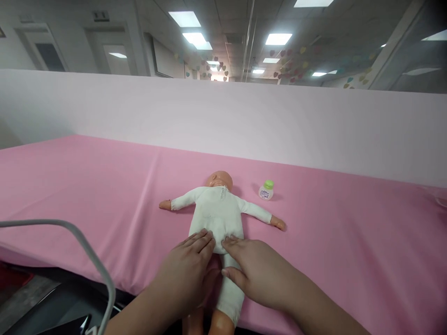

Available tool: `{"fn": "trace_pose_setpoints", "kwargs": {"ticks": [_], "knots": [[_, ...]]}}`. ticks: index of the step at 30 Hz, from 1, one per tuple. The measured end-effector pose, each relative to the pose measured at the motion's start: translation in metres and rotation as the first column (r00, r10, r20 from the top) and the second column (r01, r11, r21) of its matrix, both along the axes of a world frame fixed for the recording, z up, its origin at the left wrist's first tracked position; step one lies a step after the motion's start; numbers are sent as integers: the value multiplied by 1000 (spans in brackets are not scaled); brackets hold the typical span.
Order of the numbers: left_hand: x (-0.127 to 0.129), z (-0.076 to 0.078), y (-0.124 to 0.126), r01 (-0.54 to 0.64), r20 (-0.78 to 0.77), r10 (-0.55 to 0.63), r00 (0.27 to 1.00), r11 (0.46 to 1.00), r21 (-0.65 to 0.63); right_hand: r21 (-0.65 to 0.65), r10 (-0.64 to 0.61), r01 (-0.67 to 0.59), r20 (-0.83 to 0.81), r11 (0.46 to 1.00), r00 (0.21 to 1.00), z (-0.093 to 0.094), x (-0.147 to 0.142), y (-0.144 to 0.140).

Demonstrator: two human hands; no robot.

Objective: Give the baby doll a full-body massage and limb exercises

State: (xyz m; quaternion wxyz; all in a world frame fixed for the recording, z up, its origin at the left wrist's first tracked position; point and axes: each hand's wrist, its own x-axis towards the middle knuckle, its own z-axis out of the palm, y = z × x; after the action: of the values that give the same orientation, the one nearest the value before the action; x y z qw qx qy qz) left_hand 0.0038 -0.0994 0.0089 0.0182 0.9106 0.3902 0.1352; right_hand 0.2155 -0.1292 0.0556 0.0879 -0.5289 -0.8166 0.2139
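Note:
A baby doll [218, 209] in a white cloth suit lies on the pink cover, arms spread out and legs toward me. Its face does not show. My left hand [190, 263] rests on the left side of the doll's lower body, fingers stretched out and close together. On the other side lies my right hand [253, 265], its fingertips on the lower body and its thumb over the top of a leg. Both hands are open and hold nothing. They hide part of the hips and legs. A small clear bottle [266, 190] with a green cap stands right of the doll's head.
The pink cover [104, 181] spreads over the table up to a low white wall [223, 118]. A grey cable [87, 249] curves across the lower left, above a dark glossy object [63, 307]. A clear item [440, 199] sits at the right edge.

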Motion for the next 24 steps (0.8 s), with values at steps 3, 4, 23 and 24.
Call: {"fn": "trace_pose_setpoints", "kwargs": {"ticks": [3, 4, 23, 24], "knots": [[-1, 5, 3, -8, -16, 7, 1000, 1000, -20, 61, -7, 9, -20, 998, 1000, -1, 0, 2], [-2, 8, 4, -9, -15, 8, 1000, 1000, -20, 82, -12, 15, -32, 997, 999, -2, 1, 3], [3, -10, 30, 26, 120, -27, 992, 1000, 6, 132, -43, 50, -58, 990, 997, -21, 2, 26], [3, -9, 31, 25, 132, -26, 991, 1000, 12, 134, -45, 56, -82, 989, 996, -20, 3, 26]]}}
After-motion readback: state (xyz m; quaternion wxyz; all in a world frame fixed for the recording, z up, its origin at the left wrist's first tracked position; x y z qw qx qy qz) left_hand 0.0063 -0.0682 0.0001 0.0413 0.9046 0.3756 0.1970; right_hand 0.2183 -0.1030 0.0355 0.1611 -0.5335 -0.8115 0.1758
